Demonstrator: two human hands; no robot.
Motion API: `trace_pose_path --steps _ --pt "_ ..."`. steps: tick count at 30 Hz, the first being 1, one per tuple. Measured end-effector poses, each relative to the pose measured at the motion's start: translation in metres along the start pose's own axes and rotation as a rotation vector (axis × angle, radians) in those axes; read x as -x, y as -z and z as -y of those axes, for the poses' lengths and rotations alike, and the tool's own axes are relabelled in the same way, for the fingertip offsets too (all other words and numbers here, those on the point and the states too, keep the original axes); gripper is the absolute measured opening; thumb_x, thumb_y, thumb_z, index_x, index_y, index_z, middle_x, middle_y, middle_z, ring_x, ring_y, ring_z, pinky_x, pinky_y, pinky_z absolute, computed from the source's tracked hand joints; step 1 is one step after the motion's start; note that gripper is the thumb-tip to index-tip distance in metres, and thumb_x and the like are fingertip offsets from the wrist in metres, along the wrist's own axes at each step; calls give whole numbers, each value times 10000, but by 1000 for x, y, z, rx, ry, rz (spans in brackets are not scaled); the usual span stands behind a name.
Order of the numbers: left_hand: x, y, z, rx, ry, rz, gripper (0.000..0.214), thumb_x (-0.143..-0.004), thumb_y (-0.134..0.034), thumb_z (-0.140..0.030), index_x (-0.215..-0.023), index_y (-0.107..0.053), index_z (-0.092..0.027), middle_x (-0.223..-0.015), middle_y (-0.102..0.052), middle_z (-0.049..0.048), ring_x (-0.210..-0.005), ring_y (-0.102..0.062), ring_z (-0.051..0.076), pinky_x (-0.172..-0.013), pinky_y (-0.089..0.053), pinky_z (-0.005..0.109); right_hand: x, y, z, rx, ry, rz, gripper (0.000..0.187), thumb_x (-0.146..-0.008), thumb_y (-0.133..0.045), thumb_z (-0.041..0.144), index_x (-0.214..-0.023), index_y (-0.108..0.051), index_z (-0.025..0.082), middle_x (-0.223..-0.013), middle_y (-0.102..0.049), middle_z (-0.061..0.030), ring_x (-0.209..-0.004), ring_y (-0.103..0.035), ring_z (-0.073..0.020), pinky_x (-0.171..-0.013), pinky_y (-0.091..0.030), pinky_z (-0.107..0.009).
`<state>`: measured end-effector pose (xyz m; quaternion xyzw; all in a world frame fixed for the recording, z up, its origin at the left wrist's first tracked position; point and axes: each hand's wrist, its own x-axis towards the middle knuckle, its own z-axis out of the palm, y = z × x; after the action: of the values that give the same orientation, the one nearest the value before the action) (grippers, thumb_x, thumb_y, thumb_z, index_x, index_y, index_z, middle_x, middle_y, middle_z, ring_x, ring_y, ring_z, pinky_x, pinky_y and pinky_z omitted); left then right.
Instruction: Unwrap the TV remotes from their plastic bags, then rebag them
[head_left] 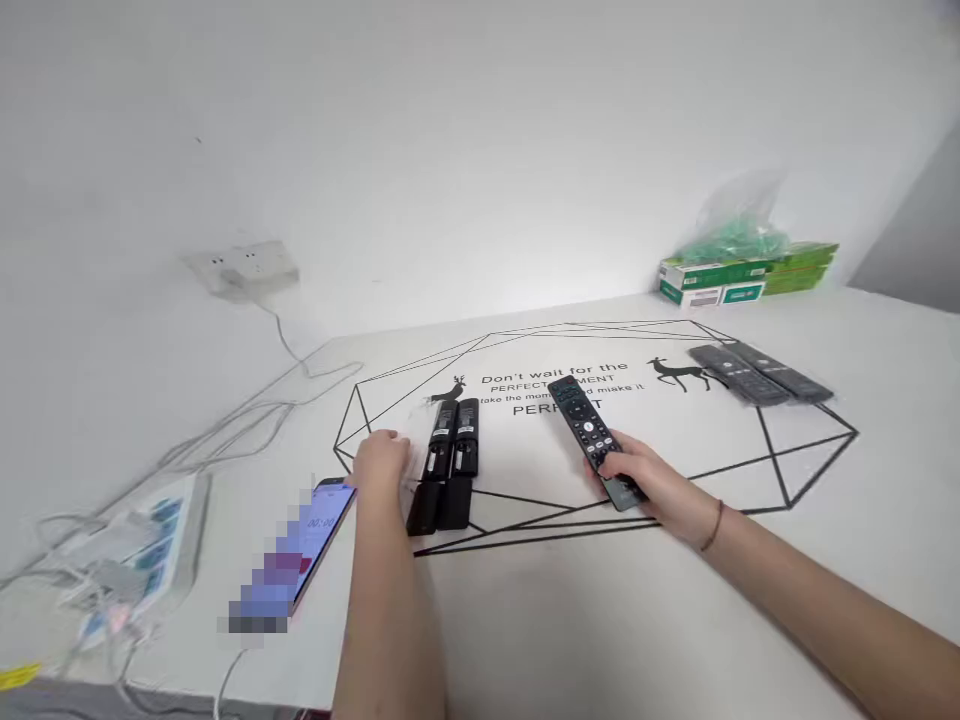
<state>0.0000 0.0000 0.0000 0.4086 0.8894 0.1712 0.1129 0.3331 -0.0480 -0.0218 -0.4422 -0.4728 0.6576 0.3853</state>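
My right hand point(637, 470) grips a black remote control point(589, 425), button side up, with the thumb on its lower buttons. My left hand point(381, 458) rests at the table left of two other remotes, its fingers curled; whatever they may hold is hidden. Those two, the left back-up remote point(440, 440) and the right back-up remote point(466, 437), lie side by side with their battery compartments uncovered. Just below them are two loose black battery covers, a left cover point(425, 507) and a right cover point(454, 504).
Two more remotes point(750, 375) lie at the right, in clear wrapping. Green and white boxes point(712, 283) with a plastic bag point(739, 235) stand at the back right. A phone point(319, 530) lies left of my left forearm, beside a power strip point(196, 530) and cables.
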Motion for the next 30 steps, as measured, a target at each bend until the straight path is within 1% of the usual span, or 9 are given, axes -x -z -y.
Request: trace_pose_path --steps 3,6,9,12,15,18,21,23,30 --pt "2 2 2 -14 42 -43 413 -699 -533 -299 -1067 -640 -144 -1248 -564 227 -1152 -507 416 -888 -393 528 2 -2 4 -37 -17 6 100 -640 -515 165 -740 -514 174 -662 -539 9 -543 -445 -105 -464 -308 -223" --pt "2 3 4 2 61 -52 307 -652 -571 -289 -912 -669 -160 -1152 -617 230 -1099 -533 443 -856 -386 569 2 -2 6 -57 -25 11 100 -640 -527 166 -739 -512 176 -684 -548 6 -550 -451 -105 -471 -317 -223" --pt "0 4 5 49 51 -49 185 -619 -581 -223 -778 -662 -173 -993 -677 204 -1017 -587 411 -826 -414 513 2 -2 6 -55 -25 20 92 -648 -536 170 -739 -525 176 -694 -550 6 -554 -450 -104 -476 -322 -224" --pt "1 8 5 123 7 -61 89 -647 -572 -224 -676 -637 -171 -823 -688 169 -934 -622 360 -772 -446 420 1 -1 4 -61 -18 36 86 -649 -534 167 -734 -530 176 -694 -549 6 -559 -455 -106 -478 -324 -225" --pt "10 17 -1 226 -59 -72 166 -725 -549 -317 -712 -639 -178 -744 -670 94 -816 -639 266 -689 -467 329 0 0 2 -70 -16 53 89 -650 -536 170 -739 -532 178 -702 -551 5 -564 -464 -108 -480 -325 -225" --pt "25 25 -14 541 -87 -76 240 -753 -570 -400 -830 -638 -183 -804 -654 46 -739 -621 176 -599 -466 248 -2 0 1 -55 -11 50 92 -653 -533 175 -744 -529 178 -697 -547 4 -569 -462 -108 -483 -322 -224" --pt "39 27 -32 982 -68 -11 190 -745 -627 -338 -835 -615 -171 -854 -640 34 -674 -599 106 -523 -431 171 -2 0 -1 -17 -8 46 88 -670 -528 194 -757 -524 180 -675 -531 9 -558 -445 -106 -480 -310 -226" --pt "46 24 -43 1181 -55 45 130 -773 -618 -281 -832 -596 -168 -883 -644 35 -644 -597 81 -498 -423 144 -1 -1 -1 24 -9 45 92 -684 -534 214 -769 -515 185 -658 -511 18 -549 -435 -105 -478 -304 -229" --pt "56 8 -62 1587 -60 215 84 -855 -574 -233 -816 -540 -168 -997 -659 47 -713 -660 97 -557 -517 163 3 -5 4 238 16 73 84 -713 -544 246 -755 -503 186 -665 -497 22 -582 -441 -111 -510 -322 -238"
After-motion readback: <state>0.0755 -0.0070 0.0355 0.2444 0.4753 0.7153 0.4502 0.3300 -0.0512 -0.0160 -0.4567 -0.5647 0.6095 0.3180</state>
